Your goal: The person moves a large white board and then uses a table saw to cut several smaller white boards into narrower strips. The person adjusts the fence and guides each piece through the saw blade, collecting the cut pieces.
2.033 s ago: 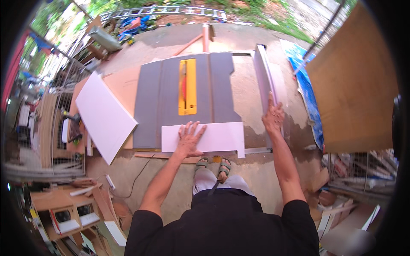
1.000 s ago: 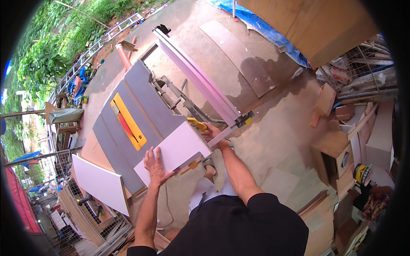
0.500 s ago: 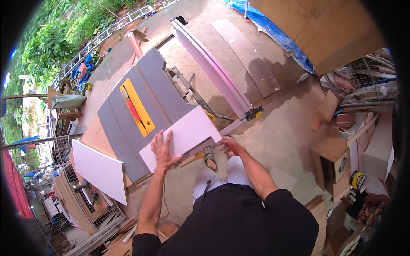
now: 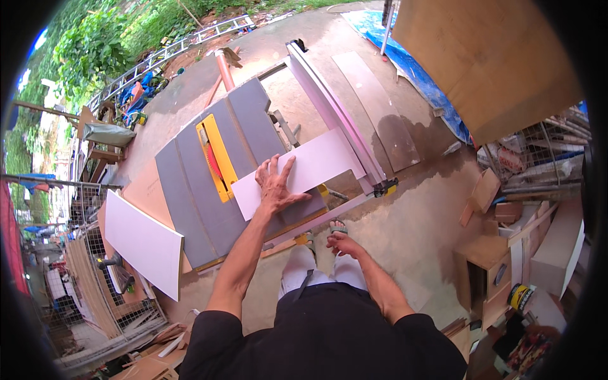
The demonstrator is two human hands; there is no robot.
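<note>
The left hand [image 4: 275, 183] lies flat, fingers spread, on a white laminated panel [image 4: 304, 170] resting on the grey table saw [image 4: 215, 183], just at three o'clock of the yellow blade insert [image 4: 218, 158]. The panel looks thin, stiff and light, its face likely slick; pressing down or gripping its long edges would suit it best. Its long axis runs from eight o'clock toward two o'clock, its far end touching the pale rip fence [image 4: 332, 117]. The right hand [image 4: 344, 244] hangs below the saw's front rail, loosely curled, holding nothing.
</note>
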